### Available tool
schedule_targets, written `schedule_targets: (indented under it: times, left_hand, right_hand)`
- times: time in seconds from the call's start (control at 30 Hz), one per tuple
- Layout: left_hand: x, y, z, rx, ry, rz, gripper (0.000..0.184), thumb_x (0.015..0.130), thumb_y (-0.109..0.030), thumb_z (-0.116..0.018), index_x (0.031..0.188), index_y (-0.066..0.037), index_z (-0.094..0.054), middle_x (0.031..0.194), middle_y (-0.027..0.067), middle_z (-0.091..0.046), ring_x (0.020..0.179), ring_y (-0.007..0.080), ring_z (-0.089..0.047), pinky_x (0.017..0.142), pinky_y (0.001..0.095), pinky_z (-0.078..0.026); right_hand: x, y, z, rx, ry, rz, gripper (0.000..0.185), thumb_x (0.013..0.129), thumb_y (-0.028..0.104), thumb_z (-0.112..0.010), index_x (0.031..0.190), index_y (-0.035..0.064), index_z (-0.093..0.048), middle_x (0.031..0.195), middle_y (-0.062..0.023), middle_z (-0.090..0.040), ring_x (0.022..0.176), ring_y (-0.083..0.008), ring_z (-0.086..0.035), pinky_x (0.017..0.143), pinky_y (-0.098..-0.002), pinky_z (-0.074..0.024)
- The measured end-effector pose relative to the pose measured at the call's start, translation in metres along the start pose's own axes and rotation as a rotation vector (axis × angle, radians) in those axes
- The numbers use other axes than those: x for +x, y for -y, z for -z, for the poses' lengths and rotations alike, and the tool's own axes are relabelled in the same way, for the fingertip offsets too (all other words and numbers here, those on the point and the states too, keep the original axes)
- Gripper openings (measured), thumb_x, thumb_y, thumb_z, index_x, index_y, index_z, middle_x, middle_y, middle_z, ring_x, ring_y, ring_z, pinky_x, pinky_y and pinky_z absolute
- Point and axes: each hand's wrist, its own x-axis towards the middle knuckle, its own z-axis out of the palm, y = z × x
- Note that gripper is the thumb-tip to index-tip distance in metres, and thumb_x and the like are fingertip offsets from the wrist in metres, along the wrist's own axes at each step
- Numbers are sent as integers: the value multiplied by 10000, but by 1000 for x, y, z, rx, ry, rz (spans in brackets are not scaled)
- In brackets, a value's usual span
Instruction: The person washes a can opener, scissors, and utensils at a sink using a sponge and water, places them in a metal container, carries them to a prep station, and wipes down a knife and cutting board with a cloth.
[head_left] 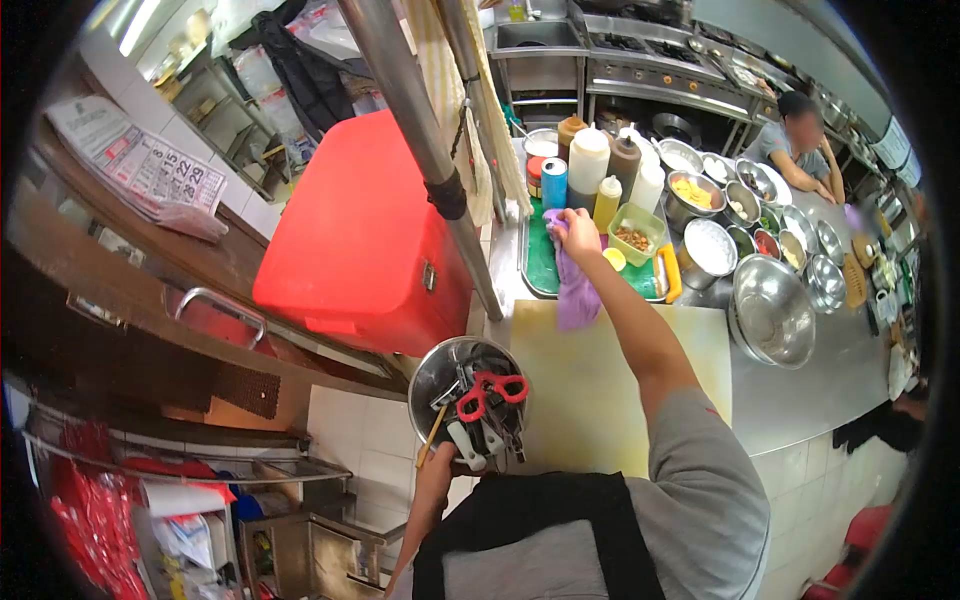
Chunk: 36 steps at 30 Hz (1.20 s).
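My left hand [438,464] grips the near rim of a steel bowl [425,385], left of the cutting board. In the bowl lie red-handled scissors [487,392], a wooden stick [432,436] and several utensils with white or metal handles. My right hand [578,238] is closed on a purple cloth [577,297], which hangs from it over the green tray and the far edge of the white cutting board [620,390]. Close by the right hand stand a blue can [553,184], a small yellow squeeze bottle [607,200] and a green square container [640,222] of brown bits.
Squeeze bottles [588,160] crowd the green tray [540,262]. Steel bowls [772,310] and food containers fill the counter to the right. A metal pole [420,130] rises beside a red cooler [370,230] on the left. Another person [800,150] leans on the counter's far side.
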Motion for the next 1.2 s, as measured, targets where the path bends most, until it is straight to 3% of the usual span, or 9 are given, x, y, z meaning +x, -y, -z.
schedule_targets:
  times: [0.17, 0.43, 0.57, 0.6, 0.67, 0.77, 0.9, 1.03, 1.2]
  left_hand:
    - [29, -12, 40, 162, -16, 36, 273, 830, -143, -538, 949, 87, -623, 831, 176, -676, 676, 282, -688, 599, 388, -593]
    - [64, -40, 32, 199, 213, 88, 231, 827, -158, -552, 912, 38, -641, 770, 116, -670, 657, 246, -678, 579, 342, -569]
    - [52, -45, 26, 289, 162, 16, 250, 838, -177, -541, 899, 43, -643, 752, 124, -666, 656, 240, -675, 571, 338, -565]
    - [47, -47, 27, 318, 152, 9, 256, 837, -178, -542, 907, 48, -640, 760, 126, -666, 657, 240, -676, 572, 341, -567]
    - [44, -39, 35, 299, 121, 38, 266, 837, -169, -544, 919, 67, -635, 786, 133, -670, 658, 247, -676, 577, 349, -573]
    - [34, -33, 36, 208, -7, 88, 268, 836, -158, -543, 926, 77, -636, 795, 144, -670, 660, 256, -677, 582, 351, -577]
    - [20, -38, 36, 217, -6, 70, 268, 826, -160, -557, 928, 79, -626, 789, 148, -663, 662, 258, -676, 581, 348, -577]
    - [16, -25, 40, 384, -42, -86, 246, 823, -152, -554, 898, 71, -624, 762, 131, -653, 645, 243, -672, 561, 349, -575]
    - [26, -37, 17, 209, 61, 9, 224, 829, -140, -545, 869, 64, -630, 727, 114, -649, 628, 231, -670, 531, 365, -577]
  right_hand:
    - [-22, 1, -82, -269, 131, -45, 288, 829, 223, -657, 1116, 221, -674, 1210, -49, -573, 1128, -300, -526, 933, -545, -407]
    - [-109, 19, 16, -564, 372, 164, 285, 825, 133, -566, 1013, 278, -724, 1137, 1, -622, 1074, -239, -559, 914, -507, -398]
    - [-58, -16, 7, -698, 457, 101, 172, 743, 234, -683, 903, 229, -747, 857, -48, -677, 808, -288, -645, 704, -431, -523]
    - [-44, -5, 8, -671, 301, 166, 155, 725, 253, -710, 860, 186, -748, 837, -97, -694, 763, -312, -670, 650, -433, -539]
    - [-2, 22, -6, -342, 305, 68, 110, 727, 203, -679, 800, 147, -739, 838, -127, -694, 805, -306, -673, 694, -421, -541]
    - [50, 57, -48, -113, 343, 78, 232, 777, 130, -622, 984, 149, -725, 980, -116, -698, 950, -318, -652, 839, -462, -509]
    - [25, 69, -96, -550, 472, 137, 277, 828, 222, -598, 1091, 187, -676, 1176, -45, -627, 1214, -244, -489, 986, -555, -336]
    - [-28, 51, -137, -621, 223, 363, 211, 847, 216, -556, 968, 113, -695, 914, -51, -687, 948, -224, -611, 928, -476, -370]
    - [-87, 71, -60, -289, 503, 319, 187, 796, 191, -603, 921, 165, -739, 820, -110, -693, 896, -273, -646, 862, -473, -430]
